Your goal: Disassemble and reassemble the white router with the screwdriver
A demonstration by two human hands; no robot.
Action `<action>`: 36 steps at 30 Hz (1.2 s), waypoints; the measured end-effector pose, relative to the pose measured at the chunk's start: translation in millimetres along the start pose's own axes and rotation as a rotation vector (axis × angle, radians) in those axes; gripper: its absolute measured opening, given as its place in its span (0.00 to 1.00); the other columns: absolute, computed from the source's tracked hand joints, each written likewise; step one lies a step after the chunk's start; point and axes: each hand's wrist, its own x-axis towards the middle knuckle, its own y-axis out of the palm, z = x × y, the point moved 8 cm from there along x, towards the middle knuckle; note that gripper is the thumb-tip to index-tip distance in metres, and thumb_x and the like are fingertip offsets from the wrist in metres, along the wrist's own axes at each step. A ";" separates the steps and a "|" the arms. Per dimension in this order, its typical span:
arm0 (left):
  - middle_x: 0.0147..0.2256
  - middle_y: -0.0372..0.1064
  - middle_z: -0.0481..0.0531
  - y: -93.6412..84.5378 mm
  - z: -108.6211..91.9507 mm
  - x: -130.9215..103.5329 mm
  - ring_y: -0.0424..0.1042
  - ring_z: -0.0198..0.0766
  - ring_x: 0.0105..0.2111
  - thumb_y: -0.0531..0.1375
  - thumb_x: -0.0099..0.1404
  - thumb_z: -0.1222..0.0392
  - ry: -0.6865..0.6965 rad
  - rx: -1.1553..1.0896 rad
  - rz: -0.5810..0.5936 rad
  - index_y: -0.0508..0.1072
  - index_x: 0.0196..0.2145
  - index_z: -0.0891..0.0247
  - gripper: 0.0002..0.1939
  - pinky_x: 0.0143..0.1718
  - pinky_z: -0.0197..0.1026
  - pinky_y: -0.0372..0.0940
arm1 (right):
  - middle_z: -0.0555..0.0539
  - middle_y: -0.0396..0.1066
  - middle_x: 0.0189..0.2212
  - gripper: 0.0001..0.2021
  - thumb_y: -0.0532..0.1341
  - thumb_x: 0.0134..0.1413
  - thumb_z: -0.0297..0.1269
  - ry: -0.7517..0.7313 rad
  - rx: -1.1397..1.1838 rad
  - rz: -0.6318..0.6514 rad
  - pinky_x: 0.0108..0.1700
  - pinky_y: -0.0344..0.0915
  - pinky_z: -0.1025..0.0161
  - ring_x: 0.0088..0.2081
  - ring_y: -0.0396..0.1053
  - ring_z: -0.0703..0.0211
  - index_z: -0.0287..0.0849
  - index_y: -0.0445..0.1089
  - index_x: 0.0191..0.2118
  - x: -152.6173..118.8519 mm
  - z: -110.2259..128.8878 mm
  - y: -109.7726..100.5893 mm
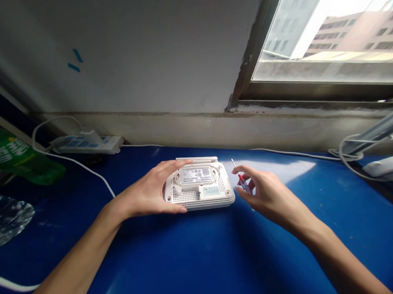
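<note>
A white router-like device (210, 191) lies with its vented, labelled side up on the blue table. My left hand (151, 189) grips its left end, fingers over the far edge and thumb along the near edge. Just right of the device, my right hand (260, 187) is closed around a small screwdriver (242, 179) with a red and clear handle. Its thin metal shaft points up and to the left, apart from the device. Part of the handle is hidden by my fingers.
On the blue table (190, 260), a white power strip (109, 145) with a plug and cable stands at the back left. A green bottle (27, 160) and a clear plastic bottle (4, 220) lie at the left. A metal pole (378, 128) wrapped in white cable is at the right.
</note>
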 end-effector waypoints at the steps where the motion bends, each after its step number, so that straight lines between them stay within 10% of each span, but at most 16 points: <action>1: 0.72 0.56 0.52 -0.9 1.2 -0.8 0.61 0.57 0.69 0.77 0.54 0.45 0.012 -0.024 0.013 0.53 0.73 0.42 0.57 0.70 0.59 0.57 | 0.51 0.74 0.26 0.16 0.63 0.57 0.36 0.019 -0.004 0.033 0.29 0.64 0.62 0.26 0.70 0.56 0.48 0.71 0.52 1.5 -1.3 3.4; 17: 0.68 0.56 0.55 -8.7 -18.5 -2.6 0.63 0.56 0.65 0.77 0.50 0.57 0.114 -0.087 -0.083 0.57 0.71 0.45 0.56 0.67 0.55 0.62 | 0.47 0.76 0.31 0.12 0.60 0.65 0.44 -0.040 -0.009 0.049 0.30 0.67 0.58 0.27 0.71 0.55 0.48 0.74 0.49 -11.5 -10.3 11.1; 21: 0.67 0.53 0.55 -9.9 -19.6 -3.4 0.64 0.55 0.64 0.77 0.50 0.58 0.114 -0.095 -0.099 0.59 0.71 0.44 0.54 0.66 0.53 0.65 | 0.42 0.76 0.50 0.23 0.60 0.62 0.36 -0.182 0.051 -0.075 0.48 0.75 0.51 0.46 0.76 0.48 0.49 0.68 0.62 -17.5 6.2 1.9; 25: 0.68 0.48 0.54 -7.5 -18.3 -4.9 0.61 0.56 0.66 0.78 0.49 0.55 0.110 -0.074 -0.066 0.61 0.69 0.43 0.54 0.66 0.53 0.64 | 0.45 0.59 0.71 0.42 0.63 0.55 0.31 -0.313 0.110 0.047 0.68 0.62 0.42 0.70 0.60 0.41 0.59 0.54 0.74 -27.0 17.8 11.2; 36: 0.67 0.64 0.57 -28.2 -29.0 -7.4 0.62 0.56 0.67 0.75 0.57 0.50 0.222 -0.063 -0.208 0.65 0.69 0.52 0.45 0.70 0.53 0.58 | 0.42 0.65 0.68 0.32 0.66 0.64 0.42 -0.365 0.249 -0.083 0.65 0.66 0.46 0.67 0.64 0.43 0.56 0.61 0.72 -19.1 15.6 2.9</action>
